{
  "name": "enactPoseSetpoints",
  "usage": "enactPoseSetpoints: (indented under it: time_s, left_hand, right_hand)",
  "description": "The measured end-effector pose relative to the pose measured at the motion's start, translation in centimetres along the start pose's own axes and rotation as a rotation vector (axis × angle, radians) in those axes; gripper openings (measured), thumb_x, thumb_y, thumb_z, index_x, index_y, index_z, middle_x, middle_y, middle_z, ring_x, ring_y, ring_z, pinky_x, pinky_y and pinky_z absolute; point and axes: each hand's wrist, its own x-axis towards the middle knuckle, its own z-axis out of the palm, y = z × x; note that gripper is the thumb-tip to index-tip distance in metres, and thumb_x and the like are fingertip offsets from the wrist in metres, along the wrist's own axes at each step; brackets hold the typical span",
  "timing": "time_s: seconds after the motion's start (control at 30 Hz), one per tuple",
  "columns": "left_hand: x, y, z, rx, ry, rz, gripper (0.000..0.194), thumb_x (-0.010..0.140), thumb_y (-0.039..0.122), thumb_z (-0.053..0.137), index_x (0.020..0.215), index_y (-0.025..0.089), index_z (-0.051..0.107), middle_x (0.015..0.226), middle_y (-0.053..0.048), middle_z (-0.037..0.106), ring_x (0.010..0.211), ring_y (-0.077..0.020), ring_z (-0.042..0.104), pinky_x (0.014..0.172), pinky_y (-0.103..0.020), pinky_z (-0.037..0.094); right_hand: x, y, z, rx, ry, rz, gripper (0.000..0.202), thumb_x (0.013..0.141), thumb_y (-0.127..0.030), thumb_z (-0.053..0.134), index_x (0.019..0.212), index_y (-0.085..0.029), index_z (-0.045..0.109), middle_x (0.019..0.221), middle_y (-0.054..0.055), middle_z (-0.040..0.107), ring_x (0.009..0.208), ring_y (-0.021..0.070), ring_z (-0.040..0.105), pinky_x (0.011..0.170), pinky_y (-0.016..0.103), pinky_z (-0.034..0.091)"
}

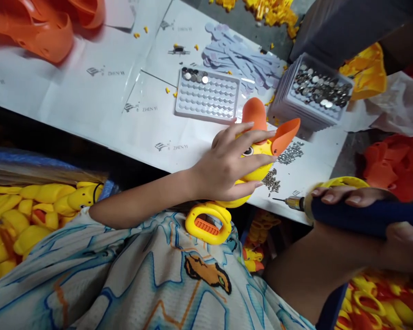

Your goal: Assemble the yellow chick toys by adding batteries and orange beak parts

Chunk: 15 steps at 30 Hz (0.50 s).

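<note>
My left hand (227,158) is wrapped over the yellow head of a toy duck (259,172), pressing it at the table's edge. The duck's orange beak (255,114) gapes in two parts, and a yellow handle (191,224) with an orange ribbed trigger hangs down in front of my shirt. In my right hand (354,196) is a blue electric screwdriver (357,217), held sideways. Its thin bit points left, toward the duck but apart from it. Small screws (271,181) and a pile of silvery metal parts (290,152) lie just beyond the duck.
A white tray (208,98) holds a few button cells; stacked trays (305,101) with many more stand to its right. Pale plastic strips (240,57) lie behind. Orange beak parts (37,32) sit at far left, red-orange ones (395,162) at right. Yellow parts fill a bin (30,215) below left.
</note>
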Motion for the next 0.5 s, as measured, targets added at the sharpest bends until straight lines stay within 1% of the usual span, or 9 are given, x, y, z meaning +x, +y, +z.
enactPoseSetpoints:
  time_s: [0.07, 0.17, 0.33, 0.43, 0.5]
  left_hand:
    - [0.0, 0.1, 0.1, 0.028, -0.004, 0.021, 0.033, 0.08, 0.034, 0.069, 0.112, 0.027, 0.073, 0.146, -0.006, 0.054, 0.14, -0.0371, 0.039, 0.121, -0.059, 0.024]
    - [-0.1, 0.2, 0.1, 0.048, 0.021, 0.056, 0.031, 0.082, 0.034, 0.065, 0.111, 0.026, 0.072, 0.145, -0.007, 0.055, 0.14, -0.0384, 0.039, 0.12, -0.059, 0.025]
    - [-0.1, 0.4, 0.1, 0.079, 0.011, 0.059, 0.028, 0.083, 0.034, 0.065, 0.11, 0.025, 0.07, 0.143, -0.008, 0.057, 0.14, -0.0396, 0.04, 0.117, -0.062, 0.025]
    - [-0.1, 0.4, 0.0, 0.108, 0.02, 0.051, 0.032, 0.083, 0.036, 0.065, 0.112, 0.026, 0.069, 0.143, -0.008, 0.057, 0.139, -0.0389, 0.042, 0.117, -0.061, 0.027]
    - [0.0, 0.3, 0.0, 0.118, 0.037, 0.053, 0.032, 0.083, 0.037, 0.065, 0.113, 0.026, 0.068, 0.144, -0.007, 0.056, 0.139, -0.0383, 0.042, 0.117, -0.06, 0.027]
  right_hand:
    - [0.1, 0.1, 0.5, 0.082, 0.025, -0.038, 0.052, 0.06, -0.026, 0.054, 0.11, -0.03, 0.069, 0.065, -0.002, 0.049, 0.054, 0.0145, 0.052, 0.052, 0.034, 0.051]
    - [0.4, 0.3, 1.3, 0.056, 0.064, -0.04, 0.046, 0.054, -0.024, 0.047, 0.097, -0.025, 0.064, 0.061, -0.004, 0.051, 0.05, 0.0145, 0.053, 0.05, 0.032, 0.051]
    - [0.7, 0.7, 1.4, 0.104, 0.056, -0.088, 0.042, 0.057, -0.024, 0.048, 0.097, -0.023, 0.062, 0.063, -0.004, 0.055, 0.05, 0.0151, 0.055, 0.049, 0.032, 0.052]
    - [0.7, 0.5, 1.2, 0.078, 0.088, -0.064, 0.04, 0.056, -0.024, 0.049, 0.094, -0.024, 0.061, 0.061, -0.004, 0.051, 0.05, 0.0146, 0.053, 0.05, 0.031, 0.051]
    - [0.6, 0.1, 1.0, 0.041, 0.103, -0.041, 0.04, 0.056, -0.028, 0.051, 0.095, -0.026, 0.061, 0.06, -0.004, 0.047, 0.049, 0.0139, 0.051, 0.051, 0.032, 0.05]
